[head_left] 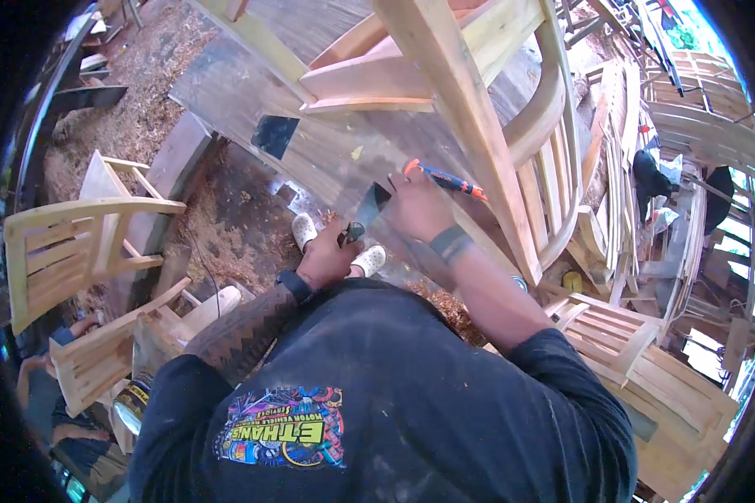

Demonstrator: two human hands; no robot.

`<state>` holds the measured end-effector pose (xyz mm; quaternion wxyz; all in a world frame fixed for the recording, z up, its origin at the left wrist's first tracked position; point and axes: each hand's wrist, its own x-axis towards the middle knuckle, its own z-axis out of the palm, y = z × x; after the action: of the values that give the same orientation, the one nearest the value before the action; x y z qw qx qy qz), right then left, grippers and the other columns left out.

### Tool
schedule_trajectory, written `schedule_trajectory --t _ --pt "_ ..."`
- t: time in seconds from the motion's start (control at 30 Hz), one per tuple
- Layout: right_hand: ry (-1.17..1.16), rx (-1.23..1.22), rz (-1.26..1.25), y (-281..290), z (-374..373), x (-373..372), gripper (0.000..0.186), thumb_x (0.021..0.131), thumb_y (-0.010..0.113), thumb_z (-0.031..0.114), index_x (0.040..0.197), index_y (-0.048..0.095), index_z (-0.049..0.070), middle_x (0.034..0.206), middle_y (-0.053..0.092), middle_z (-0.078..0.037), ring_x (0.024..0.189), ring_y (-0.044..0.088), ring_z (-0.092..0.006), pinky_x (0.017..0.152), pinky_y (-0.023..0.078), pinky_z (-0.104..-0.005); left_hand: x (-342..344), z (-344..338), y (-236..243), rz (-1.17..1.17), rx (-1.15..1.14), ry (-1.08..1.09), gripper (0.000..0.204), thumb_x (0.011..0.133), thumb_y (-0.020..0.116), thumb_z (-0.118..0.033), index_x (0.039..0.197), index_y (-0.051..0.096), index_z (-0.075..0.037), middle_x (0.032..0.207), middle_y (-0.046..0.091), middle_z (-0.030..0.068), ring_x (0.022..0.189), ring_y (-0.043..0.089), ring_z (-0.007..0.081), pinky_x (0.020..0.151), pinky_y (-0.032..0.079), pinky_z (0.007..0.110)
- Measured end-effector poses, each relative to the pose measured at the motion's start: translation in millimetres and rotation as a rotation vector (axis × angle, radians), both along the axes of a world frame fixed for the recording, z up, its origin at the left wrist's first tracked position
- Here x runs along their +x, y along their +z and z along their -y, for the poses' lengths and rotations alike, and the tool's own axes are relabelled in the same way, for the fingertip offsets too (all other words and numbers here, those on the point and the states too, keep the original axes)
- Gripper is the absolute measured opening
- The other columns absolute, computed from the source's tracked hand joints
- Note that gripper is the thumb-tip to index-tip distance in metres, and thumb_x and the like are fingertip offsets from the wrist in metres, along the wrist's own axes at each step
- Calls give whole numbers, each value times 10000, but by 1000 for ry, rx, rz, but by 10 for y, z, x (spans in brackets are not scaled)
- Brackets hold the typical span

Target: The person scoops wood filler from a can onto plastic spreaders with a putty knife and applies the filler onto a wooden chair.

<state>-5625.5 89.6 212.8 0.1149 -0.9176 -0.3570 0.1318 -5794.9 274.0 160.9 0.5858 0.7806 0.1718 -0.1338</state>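
Between my two hands is a thin grey flat piece (367, 211) with a dark patch near its top; its exact kind does not show. My left hand (325, 256) is closed round a small dark, rounded thing (355, 231) at the lower end of that piece. The fingers of my right hand (421, 204) are bent at its upper edge. Just beyond the right hand, an orange and dark blue tube-like thing (449, 179) lies on the wooden bench (335, 151). A dark square sheet (274, 136) lies farther left on the bench.
A large wooden chair frame (470, 109) stands on the bench at the right. Slatted chairs (75, 251) stand at the left, near another person's arm (38, 369). More slatted furniture (612, 335) is at the right. Shavings (226, 218) cover the floor.
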Motion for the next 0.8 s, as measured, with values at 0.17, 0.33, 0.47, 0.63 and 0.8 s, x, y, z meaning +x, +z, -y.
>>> schedule_trajectory --t 0.17,0.33,0.47,0.63,0.8 --pt "290 119 42 229 -90 -400 339 963 641 159 1266 677 11 1193 674 -240 1130 713 -401 980 601 -487 134 -54 249 -154 -48 71 486 964 792 -219 1381 615 -43 1112 716 200 1025 741 355 947 581 460" --pt "84 -197 103 23 74 245 455 984 608 150 1420 611 19 1324 630 -219 1205 681 -393 959 604 -492 148 -235 1 42 386 -73 460 974 709 -212 1395 637 -41 1191 731 307 1060 740 491 949 583 552" --pt "236 -32 216 95 40 -245 483 992 595 130 1455 567 -5 1327 614 -231 1181 683 -391 915 613 -494 220 -356 -150 -83 411 -180 379 994 658 -220 1301 653 2 1168 728 345 1131 697 524 969 559 585" --pt "272 69 23 -229 -270 -635 395 951 647 158 1304 609 -16 1222 648 -232 1173 685 -417 951 603 -525 207 -217 -314 -17 319 -160 320 1076 544 -198 1324 604 -6 1112 722 351 1109 668 569 915 532 622" --pt "18 84 -15 -252 -176 -222 363 964 608 116 1290 604 -43 1218 634 -248 1193 669 -421 953 599 -517 198 -209 -319 38 244 -73 312 1060 591 -214 1286 654 -9 1111 741 295 1106 704 503 922 549 563"
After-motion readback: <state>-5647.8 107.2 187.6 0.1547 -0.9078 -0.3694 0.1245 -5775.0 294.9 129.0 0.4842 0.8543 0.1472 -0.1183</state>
